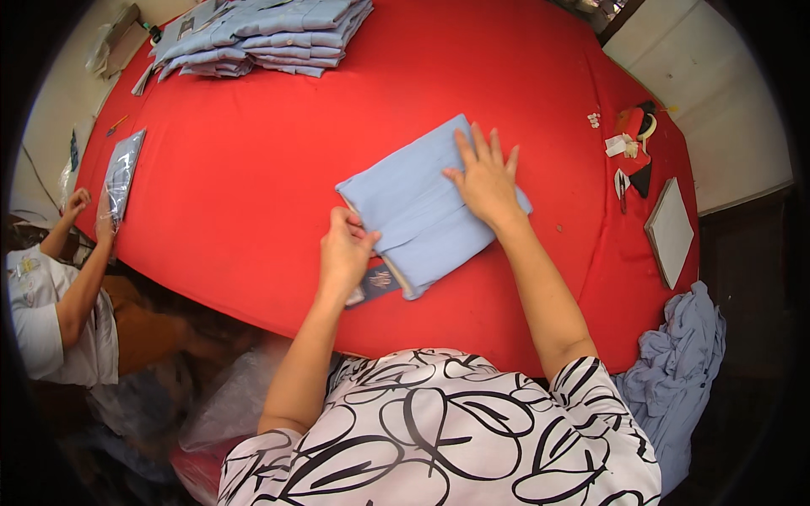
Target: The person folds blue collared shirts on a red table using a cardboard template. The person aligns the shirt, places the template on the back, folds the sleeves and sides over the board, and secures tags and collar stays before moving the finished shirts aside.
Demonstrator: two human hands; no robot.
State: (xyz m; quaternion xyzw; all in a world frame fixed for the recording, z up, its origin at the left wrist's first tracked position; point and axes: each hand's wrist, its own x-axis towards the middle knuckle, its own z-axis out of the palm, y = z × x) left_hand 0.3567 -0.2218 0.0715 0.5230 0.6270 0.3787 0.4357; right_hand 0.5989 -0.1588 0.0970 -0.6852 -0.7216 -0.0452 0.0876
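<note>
A light blue folded shirt [430, 202] lies tilted on the red-covered table, just ahead of me. My right hand [489, 181] rests on its upper right part, fingers spread. At its left edge my left hand [346, 249] has its fingers closed in a pinch on the shirt's edge. A dark card [381, 280] with a pale emblem pokes out below that edge, partly under the shirt and beside my left wrist. A pale layer shows along the shirt's left side; the rest inside is hidden.
Several folded blue shirts [270, 38] are stacked at the far left. A co-worker's hands [93, 209] hold a bagged shirt [124, 173] at the left edge. Small tools and tape [633, 143], a white pad [672, 232] and crumpled blue cloth [679, 363] lie at right.
</note>
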